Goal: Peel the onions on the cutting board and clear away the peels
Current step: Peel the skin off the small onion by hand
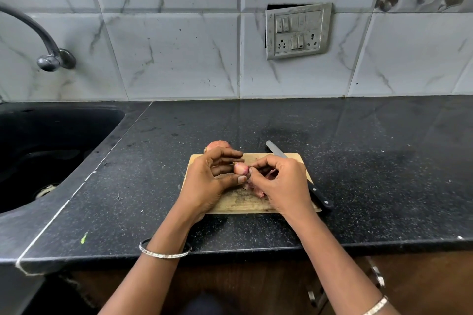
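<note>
Pink-red small onion (pixel 241 168), partly skinned, raised just above pale wooden rectangular cutting board (pixel 238 202), near board centre. Gripped by left hand (pixel 207 179): thumb under bulb at 6 o'clock, fingers curled over at 11 o'clock. Pinched on bulb's 3 o'clock side by right hand (pixel 280 183), fingertips on loose skin. Pinkish torn peels (pixel 259 191) heaped on board under right hand, at 5 o'clock from bulb. Second round reddish onion (pixel 217 146) on speckled black stone counter (pixel 143 186), just beyond board's 11 o'clock corner, partly hidden behind left fingers. Steel-bladed knife with black riveted handle (pixel 320 195) laid along board's 3 o'clock edge, tip toward 12 o'clock. Black sink (pixel 51 135) at 9 o'clock, well apart from board.
</note>
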A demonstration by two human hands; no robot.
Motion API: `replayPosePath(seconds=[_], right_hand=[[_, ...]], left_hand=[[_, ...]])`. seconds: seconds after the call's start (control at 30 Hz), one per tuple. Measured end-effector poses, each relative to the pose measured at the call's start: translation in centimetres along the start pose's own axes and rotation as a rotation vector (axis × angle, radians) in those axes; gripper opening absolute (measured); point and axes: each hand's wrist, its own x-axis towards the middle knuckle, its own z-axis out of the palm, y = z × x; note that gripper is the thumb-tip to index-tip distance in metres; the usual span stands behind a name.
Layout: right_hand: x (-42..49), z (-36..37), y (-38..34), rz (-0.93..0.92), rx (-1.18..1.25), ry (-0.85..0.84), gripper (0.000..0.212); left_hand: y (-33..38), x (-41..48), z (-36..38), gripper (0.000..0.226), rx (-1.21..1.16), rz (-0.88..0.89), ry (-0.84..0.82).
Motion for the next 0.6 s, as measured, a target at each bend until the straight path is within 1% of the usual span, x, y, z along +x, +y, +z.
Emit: replayPosePath(seconds=[0.17, 0.27, 0.5, 0.6], right_hand=[[0.08, 0.49, 0.27, 0.014, -0.111, 0.025, 0.005], [0.17, 0.55, 0.30, 0.040, -0.117, 0.041, 0.007], [0.24, 0.06, 0.05, 0.116, -0.138, 0.127, 0.004], [0.27, 0.01, 0.00, 0.140, -0.156, 0.103, 0.003]], left_hand=[[-0.03, -0.04, 0.12, 0.045, 0.014, 0.019, -0.007], [-0.08, -0.05, 0.10, 0.039, 0.044, 0.034, -0.005], [0.21, -0.13, 0.16, 0.036, 0.036, 0.060, -0.023], [-0.08, 0.02, 0.08, 0.036, 0.039, 0.055, -0.030]])
